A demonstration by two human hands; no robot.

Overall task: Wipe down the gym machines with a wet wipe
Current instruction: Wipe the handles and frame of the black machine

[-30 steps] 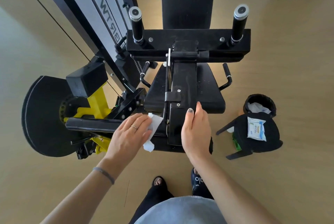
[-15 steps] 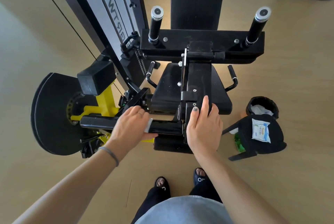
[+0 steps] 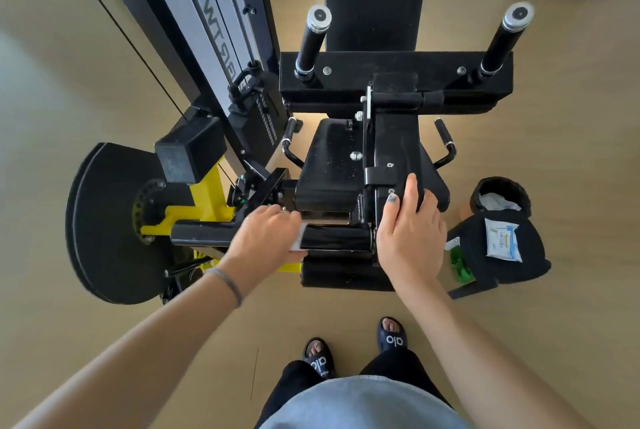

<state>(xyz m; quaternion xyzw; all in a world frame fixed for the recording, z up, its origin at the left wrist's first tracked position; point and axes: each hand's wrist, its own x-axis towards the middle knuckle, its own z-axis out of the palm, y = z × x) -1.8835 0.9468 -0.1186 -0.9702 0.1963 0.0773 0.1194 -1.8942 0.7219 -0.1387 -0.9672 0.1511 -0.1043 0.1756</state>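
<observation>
**Wipe hand works along the black bar while the other grips the arm**

Since a moment ago, the left hand [image 3: 266, 238] has slid onto the black bar [image 3: 204, 236] of the gym machine [image 3: 332, 165], and only a small white edge of the wet wipe [image 3: 298, 238] now peeks out from under its palm, where before a larger flap hung loose. Its fingers [image 3: 273, 212] curl over the far side of the bar, pressing the wipe against it. The right hand [image 3: 410, 238] has crept farther up the padded arm [image 3: 394, 144]; its fingers [image 3: 412, 191] are bent round the arm's near end, gripping it, the thumb lying along the left edge.

Left of the bar sits a yellow bracket [image 3: 204, 200] against a big black disc [image 3: 100, 221], with the grey upright [image 3: 214, 13] rising behind. Two black handles [image 3: 313, 41] stand up at the far side of the seat. To the right, on the floor, a black stool [image 3: 519, 255] carries a pack of wipes [image 3: 502, 241], and a small black bin [image 3: 498, 195] stands just beyond it. A green item is tucked beside the stool; I cannot tell what it is. The person's sandalled feet [image 3: 391, 335] stand near the machine.
</observation>
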